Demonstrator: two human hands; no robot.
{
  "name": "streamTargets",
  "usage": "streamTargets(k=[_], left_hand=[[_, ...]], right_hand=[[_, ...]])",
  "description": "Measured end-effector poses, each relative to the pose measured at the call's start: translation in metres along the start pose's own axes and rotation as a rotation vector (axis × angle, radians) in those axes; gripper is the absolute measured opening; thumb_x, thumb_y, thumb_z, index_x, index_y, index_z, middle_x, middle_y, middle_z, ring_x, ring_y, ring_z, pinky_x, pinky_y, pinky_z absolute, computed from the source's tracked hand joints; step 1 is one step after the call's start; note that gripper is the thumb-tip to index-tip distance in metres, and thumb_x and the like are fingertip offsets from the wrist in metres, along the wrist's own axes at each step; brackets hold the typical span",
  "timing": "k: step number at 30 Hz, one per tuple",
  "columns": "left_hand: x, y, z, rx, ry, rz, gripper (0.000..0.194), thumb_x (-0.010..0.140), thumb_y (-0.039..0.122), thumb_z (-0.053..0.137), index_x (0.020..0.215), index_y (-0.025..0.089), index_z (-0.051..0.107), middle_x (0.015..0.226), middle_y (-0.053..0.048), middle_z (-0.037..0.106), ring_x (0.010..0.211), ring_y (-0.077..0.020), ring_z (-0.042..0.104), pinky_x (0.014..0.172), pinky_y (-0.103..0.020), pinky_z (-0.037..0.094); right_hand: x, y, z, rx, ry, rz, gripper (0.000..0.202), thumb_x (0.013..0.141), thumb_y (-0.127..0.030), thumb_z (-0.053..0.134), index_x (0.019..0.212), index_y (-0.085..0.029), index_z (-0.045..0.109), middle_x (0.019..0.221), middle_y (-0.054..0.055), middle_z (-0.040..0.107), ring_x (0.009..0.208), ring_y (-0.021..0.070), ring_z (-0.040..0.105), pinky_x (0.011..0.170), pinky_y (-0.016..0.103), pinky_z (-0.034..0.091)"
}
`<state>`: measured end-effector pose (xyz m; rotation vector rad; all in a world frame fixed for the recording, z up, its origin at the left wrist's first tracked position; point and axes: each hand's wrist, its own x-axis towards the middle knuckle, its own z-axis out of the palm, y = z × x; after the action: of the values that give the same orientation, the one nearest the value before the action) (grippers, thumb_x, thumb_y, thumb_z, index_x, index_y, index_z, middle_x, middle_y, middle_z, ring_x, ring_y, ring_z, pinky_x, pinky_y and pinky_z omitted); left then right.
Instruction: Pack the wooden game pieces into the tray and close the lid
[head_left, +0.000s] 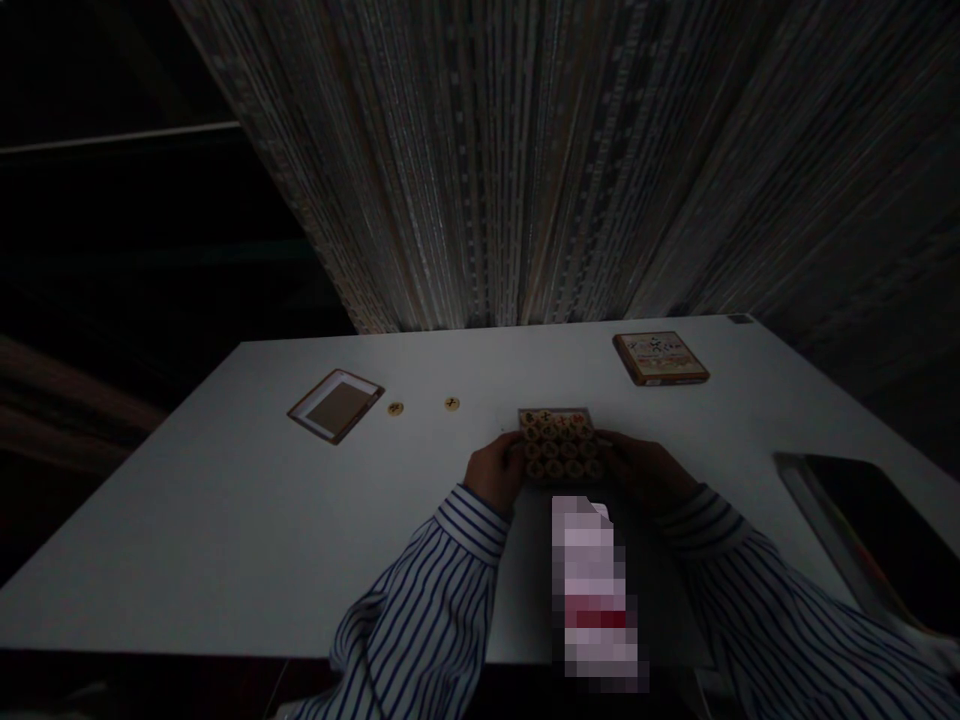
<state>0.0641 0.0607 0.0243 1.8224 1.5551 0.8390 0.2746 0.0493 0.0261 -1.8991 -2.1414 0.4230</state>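
Observation:
A small box [559, 445] packed with several round wooden game discs sits on the white table [225, 520] in front of me. My left hand [495, 470] grips the box's left side and my right hand [645, 468] grips its right side. Both arms wear striped shirt sleeves. Two loose discs [395, 408] [451, 403] lie on the table to the left of the box, apart from my hands.
A flat brown-and-white lid or card [335, 404] lies at the left. An illustrated box lid [661, 358] rests at the far right. A dark tablet-like object [877, 535] sits at the right edge. A curtain hangs behind the table. The room is dim.

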Motion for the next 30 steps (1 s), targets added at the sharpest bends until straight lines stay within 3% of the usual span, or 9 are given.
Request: streamTargets(k=[15, 22, 30], left_hand=[[0.002, -0.007, 0.003, 0.067, -0.006, 0.046, 0.028, 0.076, 0.017, 0.047, 0.101, 0.016, 0.060, 0.093, -0.006, 0.066, 0.083, -0.0161, 0.061, 0.077, -0.029, 0.048], [0.002, -0.009, 0.004, 0.073, 0.022, 0.077, 0.027, 0.076, 0.016, 0.047, 0.100, 0.016, 0.060, 0.096, -0.006, 0.065, 0.087, -0.0165, 0.060, 0.080, -0.029, 0.047], [0.003, -0.010, 0.004, 0.087, 0.027, 0.096, 0.027, 0.075, 0.016, 0.048, 0.099, 0.016, 0.060, 0.095, -0.006, 0.065, 0.086, -0.0164, 0.060, 0.079, -0.029, 0.048]], right_hand=[[0.000, 0.013, 0.021, 0.143, 0.193, -0.005, 0.035, 0.080, -0.031, 0.039, 0.107, -0.022, 0.058, 0.086, 0.003, 0.069, 0.080, 0.0190, 0.064, 0.067, 0.030, 0.052], [-0.001, 0.012, 0.020, 0.165, 0.184, -0.005, 0.036, 0.079, -0.031, 0.039, 0.107, -0.020, 0.058, 0.081, 0.004, 0.069, 0.077, 0.0194, 0.064, 0.067, 0.032, 0.052], [-0.001, 0.011, 0.018, 0.153, 0.165, -0.036, 0.038, 0.080, -0.031, 0.036, 0.110, -0.017, 0.057, 0.096, 0.007, 0.066, 0.088, 0.0206, 0.061, 0.075, 0.034, 0.051]])
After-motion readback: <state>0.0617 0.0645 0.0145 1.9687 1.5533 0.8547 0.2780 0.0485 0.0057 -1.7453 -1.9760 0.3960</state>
